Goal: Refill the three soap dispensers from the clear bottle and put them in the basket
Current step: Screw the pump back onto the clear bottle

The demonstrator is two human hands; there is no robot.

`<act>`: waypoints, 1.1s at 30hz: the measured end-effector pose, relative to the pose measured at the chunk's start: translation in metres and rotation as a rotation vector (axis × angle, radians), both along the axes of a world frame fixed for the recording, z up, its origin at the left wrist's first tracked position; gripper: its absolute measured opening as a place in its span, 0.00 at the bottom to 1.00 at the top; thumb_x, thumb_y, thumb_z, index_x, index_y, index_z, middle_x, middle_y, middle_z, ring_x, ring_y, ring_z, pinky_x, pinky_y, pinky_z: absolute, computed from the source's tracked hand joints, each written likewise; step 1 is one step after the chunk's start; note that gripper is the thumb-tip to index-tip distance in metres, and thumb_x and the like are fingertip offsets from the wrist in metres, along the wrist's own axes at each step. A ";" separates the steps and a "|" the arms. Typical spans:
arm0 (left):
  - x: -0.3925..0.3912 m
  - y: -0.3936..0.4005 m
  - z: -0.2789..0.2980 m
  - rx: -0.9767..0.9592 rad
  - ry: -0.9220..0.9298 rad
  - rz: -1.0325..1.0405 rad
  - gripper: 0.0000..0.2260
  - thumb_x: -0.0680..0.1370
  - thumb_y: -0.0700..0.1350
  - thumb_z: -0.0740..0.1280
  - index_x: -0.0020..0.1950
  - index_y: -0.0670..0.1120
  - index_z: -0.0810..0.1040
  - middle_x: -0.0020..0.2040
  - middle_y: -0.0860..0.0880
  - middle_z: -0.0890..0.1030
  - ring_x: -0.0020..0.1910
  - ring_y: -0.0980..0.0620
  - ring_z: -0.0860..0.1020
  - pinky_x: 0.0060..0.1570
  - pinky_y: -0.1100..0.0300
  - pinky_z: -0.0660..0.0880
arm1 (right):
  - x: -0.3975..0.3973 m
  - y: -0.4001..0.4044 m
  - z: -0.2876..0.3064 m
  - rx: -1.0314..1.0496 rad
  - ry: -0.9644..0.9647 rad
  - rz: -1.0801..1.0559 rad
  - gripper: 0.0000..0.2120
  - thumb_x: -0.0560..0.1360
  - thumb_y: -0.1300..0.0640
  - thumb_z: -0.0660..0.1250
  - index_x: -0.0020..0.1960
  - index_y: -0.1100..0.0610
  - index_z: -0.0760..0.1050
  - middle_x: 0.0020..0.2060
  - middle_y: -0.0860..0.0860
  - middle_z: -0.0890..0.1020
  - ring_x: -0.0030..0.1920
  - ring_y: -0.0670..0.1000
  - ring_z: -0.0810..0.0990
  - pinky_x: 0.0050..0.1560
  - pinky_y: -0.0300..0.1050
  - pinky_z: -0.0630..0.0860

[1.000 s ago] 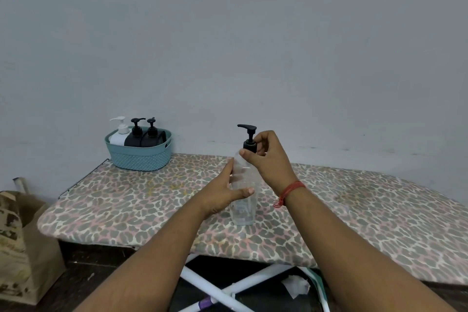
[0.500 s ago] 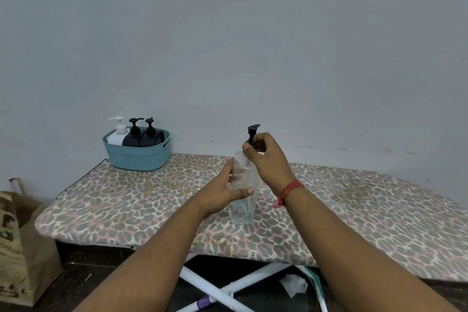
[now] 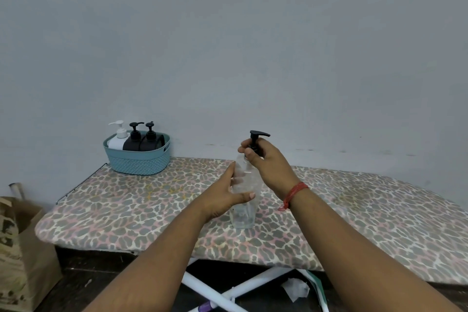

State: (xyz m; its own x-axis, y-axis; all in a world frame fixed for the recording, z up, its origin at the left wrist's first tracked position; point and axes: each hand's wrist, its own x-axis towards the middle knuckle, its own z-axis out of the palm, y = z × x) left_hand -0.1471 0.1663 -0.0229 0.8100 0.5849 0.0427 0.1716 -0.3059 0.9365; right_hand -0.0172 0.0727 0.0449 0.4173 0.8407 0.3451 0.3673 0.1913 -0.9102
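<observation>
A clear bottle [image 3: 243,215] stands upright in the middle of the leopard-print ironing board [image 3: 141,213]. My left hand [image 3: 222,199] is wrapped around its body. My right hand [image 3: 266,162] grips the neck of its black pump top [image 3: 257,135], whose nozzle points right. At the back left a teal basket [image 3: 138,162] holds three dispensers: a white one [image 3: 117,140] and two black ones [image 3: 133,140] [image 3: 151,140].
A grey wall rises right behind the board. A brown paper bag [image 3: 17,256] stands on the dark floor at the left. White board legs [image 3: 238,289] and a crumpled tissue [image 3: 295,289] show under the board's front edge.
My right hand has twisted the black pump top on the clear bottle: its nozzle pointed left, then toward me, and now points right. My left hand has kept its hold on the bottle.
</observation>
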 end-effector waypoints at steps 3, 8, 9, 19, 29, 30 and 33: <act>0.000 0.001 -0.001 0.003 -0.015 -0.008 0.49 0.70 0.58 0.78 0.81 0.61 0.51 0.74 0.57 0.70 0.73 0.59 0.67 0.64 0.58 0.74 | 0.005 -0.005 -0.003 0.041 0.048 0.034 0.08 0.82 0.60 0.63 0.58 0.53 0.78 0.53 0.48 0.85 0.57 0.45 0.82 0.63 0.44 0.76; 0.001 0.002 -0.003 0.010 -0.030 0.003 0.47 0.70 0.58 0.78 0.81 0.62 0.52 0.73 0.59 0.71 0.72 0.60 0.68 0.65 0.57 0.73 | 0.003 0.004 -0.008 0.074 -0.004 -0.109 0.06 0.78 0.57 0.69 0.54 0.51 0.81 0.49 0.46 0.85 0.54 0.45 0.82 0.62 0.51 0.76; 0.000 0.002 -0.003 0.008 -0.031 0.012 0.47 0.71 0.58 0.78 0.81 0.63 0.52 0.72 0.59 0.71 0.72 0.60 0.68 0.66 0.56 0.73 | 0.001 0.005 -0.009 0.077 -0.011 -0.133 0.06 0.77 0.56 0.69 0.53 0.50 0.81 0.49 0.45 0.85 0.54 0.44 0.82 0.60 0.49 0.75; 0.002 0.000 -0.003 0.039 -0.005 0.046 0.47 0.68 0.63 0.78 0.80 0.64 0.54 0.71 0.61 0.73 0.71 0.61 0.70 0.70 0.48 0.71 | -0.022 0.016 -0.014 0.047 -0.021 -0.434 0.10 0.78 0.54 0.69 0.59 0.49 0.78 0.58 0.51 0.77 0.44 0.35 0.74 0.41 0.23 0.64; -0.007 -0.012 0.003 -0.010 -0.045 0.018 0.47 0.72 0.60 0.76 0.80 0.65 0.49 0.78 0.59 0.64 0.76 0.57 0.63 0.72 0.48 0.68 | -0.026 -0.010 -0.024 0.060 0.031 -0.251 0.20 0.82 0.50 0.62 0.74 0.45 0.68 0.68 0.44 0.74 0.66 0.43 0.73 0.66 0.43 0.70; -0.008 -0.014 0.001 -0.005 -0.066 0.022 0.45 0.72 0.60 0.76 0.80 0.66 0.50 0.78 0.58 0.64 0.76 0.56 0.63 0.72 0.47 0.68 | -0.022 -0.018 -0.030 0.052 0.056 -0.212 0.22 0.82 0.49 0.61 0.76 0.45 0.64 0.71 0.42 0.71 0.68 0.42 0.70 0.67 0.42 0.68; -0.018 -0.020 -0.009 0.045 -0.087 0.065 0.46 0.73 0.60 0.76 0.80 0.67 0.48 0.79 0.58 0.62 0.76 0.56 0.62 0.69 0.49 0.70 | -0.012 -0.040 -0.056 -0.082 0.000 -0.178 0.26 0.82 0.47 0.61 0.78 0.44 0.58 0.73 0.43 0.66 0.68 0.42 0.68 0.60 0.38 0.67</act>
State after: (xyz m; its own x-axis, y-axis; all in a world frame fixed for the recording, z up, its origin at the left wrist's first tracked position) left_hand -0.1648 0.1459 -0.0322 0.7621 0.6323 0.1389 0.1110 -0.3391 0.9342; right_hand -0.0293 0.0325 -0.0114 0.5619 0.7790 0.2782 0.3884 0.0484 -0.9202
